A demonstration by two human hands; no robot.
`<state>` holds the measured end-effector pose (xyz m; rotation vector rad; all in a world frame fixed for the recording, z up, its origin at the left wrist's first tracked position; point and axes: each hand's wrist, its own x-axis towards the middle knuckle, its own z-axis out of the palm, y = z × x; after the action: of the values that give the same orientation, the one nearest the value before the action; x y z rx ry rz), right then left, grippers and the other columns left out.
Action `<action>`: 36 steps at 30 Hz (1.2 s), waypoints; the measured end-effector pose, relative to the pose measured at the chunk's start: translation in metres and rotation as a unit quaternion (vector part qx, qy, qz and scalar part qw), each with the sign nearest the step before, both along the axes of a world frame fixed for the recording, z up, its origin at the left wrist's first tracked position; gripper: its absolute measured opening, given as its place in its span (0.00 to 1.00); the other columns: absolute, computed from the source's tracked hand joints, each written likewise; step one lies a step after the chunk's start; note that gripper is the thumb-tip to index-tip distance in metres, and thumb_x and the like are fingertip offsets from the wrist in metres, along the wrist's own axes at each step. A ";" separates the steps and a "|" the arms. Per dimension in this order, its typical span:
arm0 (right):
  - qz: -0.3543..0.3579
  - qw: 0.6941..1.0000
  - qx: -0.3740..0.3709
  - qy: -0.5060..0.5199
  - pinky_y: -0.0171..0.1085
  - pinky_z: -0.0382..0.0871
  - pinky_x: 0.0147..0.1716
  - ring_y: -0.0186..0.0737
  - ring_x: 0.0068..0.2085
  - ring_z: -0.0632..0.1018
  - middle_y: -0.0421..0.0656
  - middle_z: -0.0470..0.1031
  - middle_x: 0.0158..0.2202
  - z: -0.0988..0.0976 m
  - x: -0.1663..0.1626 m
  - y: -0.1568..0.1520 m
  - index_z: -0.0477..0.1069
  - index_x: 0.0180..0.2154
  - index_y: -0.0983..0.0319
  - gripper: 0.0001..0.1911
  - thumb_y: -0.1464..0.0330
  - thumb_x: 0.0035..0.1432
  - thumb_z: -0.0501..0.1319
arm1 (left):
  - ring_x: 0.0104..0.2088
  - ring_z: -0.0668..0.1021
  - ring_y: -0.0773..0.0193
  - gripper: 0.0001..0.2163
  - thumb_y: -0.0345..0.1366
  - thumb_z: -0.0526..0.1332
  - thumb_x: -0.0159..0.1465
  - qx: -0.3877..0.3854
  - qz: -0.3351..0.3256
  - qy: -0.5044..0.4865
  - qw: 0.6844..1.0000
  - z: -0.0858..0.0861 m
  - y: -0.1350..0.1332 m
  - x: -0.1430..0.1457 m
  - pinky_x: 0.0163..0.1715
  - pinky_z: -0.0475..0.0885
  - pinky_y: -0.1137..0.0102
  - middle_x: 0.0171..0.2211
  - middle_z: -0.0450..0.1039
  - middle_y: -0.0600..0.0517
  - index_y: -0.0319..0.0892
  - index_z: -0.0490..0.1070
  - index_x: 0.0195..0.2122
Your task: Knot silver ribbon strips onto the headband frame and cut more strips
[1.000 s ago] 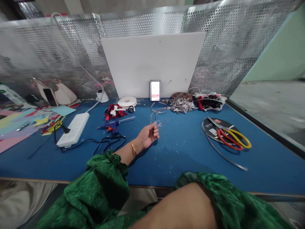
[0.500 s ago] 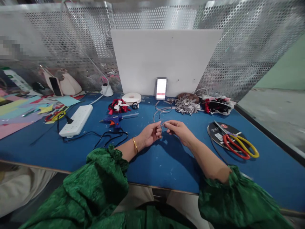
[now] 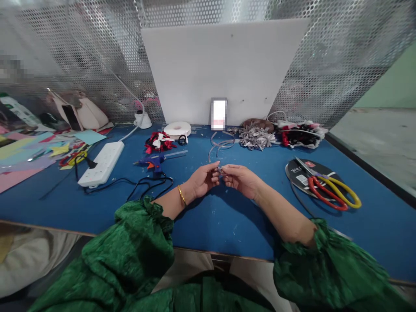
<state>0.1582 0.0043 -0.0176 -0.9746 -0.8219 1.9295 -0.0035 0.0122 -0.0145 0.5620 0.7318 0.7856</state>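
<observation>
Over the middle of the blue table, my left hand (image 3: 204, 180) and my right hand (image 3: 241, 179) meet with fingertips pinched together. Between them is a narrow grey ribbon (image 3: 209, 152), whose length loops away on the tabletop behind my fingers. The small part in the fingertips looks folded or looped, but its shape is mostly hidden. Behind and right of my hands lies a heap of grey ribbon bows (image 3: 258, 137). Scissors (image 3: 326, 183) with red and yellow handles rest on a black ribbon spool (image 3: 297, 175) beyond my right forearm.
To the left are a blue glue gun (image 3: 155, 162) with its cord, red and black bows (image 3: 160, 142), a white ribbon roll (image 3: 177, 129) and a power strip (image 3: 103, 164). A phone (image 3: 219, 113) leans on a white board (image 3: 224, 65). Coloured paper (image 3: 26, 151) covers the far left.
My right fingers have drawn closer in against the left ones around the grey ribbon. The camera view has tilted slightly; things on the table look unmoved.
</observation>
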 end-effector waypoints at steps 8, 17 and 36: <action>0.036 0.996 -0.047 0.067 0.32 0.67 0.24 0.29 0.18 0.65 0.36 0.61 0.15 0.001 -0.008 -0.001 0.65 0.22 0.63 0.10 0.69 0.53 0.60 | 0.17 0.59 0.74 0.07 0.35 0.64 0.57 0.038 -0.014 0.009 0.999 -0.003 -0.004 0.002 0.21 0.63 0.75 0.17 0.53 0.60 0.37 0.68 0.28; -0.036 0.999 -0.007 0.039 0.31 0.57 0.19 0.26 0.17 0.49 0.30 0.47 0.14 -0.008 -0.023 -0.006 0.54 0.18 0.60 0.15 0.72 0.47 0.61 | 0.14 0.57 0.76 0.07 0.31 0.59 0.58 0.006 0.036 0.026 0.999 -0.007 -0.002 0.006 0.17 0.60 0.76 0.15 0.54 0.60 0.39 0.63 0.23; -0.006 0.986 -0.066 0.150 0.30 0.62 0.20 0.27 0.16 0.49 0.31 0.48 0.15 -0.005 -0.017 -0.001 0.52 0.20 0.59 0.15 0.72 0.51 0.58 | 0.14 0.60 0.74 0.12 0.33 0.55 0.63 -0.019 0.016 -0.030 0.999 -0.003 -0.001 0.004 0.18 0.63 0.76 0.15 0.52 0.60 0.40 0.60 0.22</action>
<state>0.1407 0.0034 -0.0223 -0.7359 -0.5197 2.0748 0.0001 0.0110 -0.0178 0.4911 0.7006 0.8138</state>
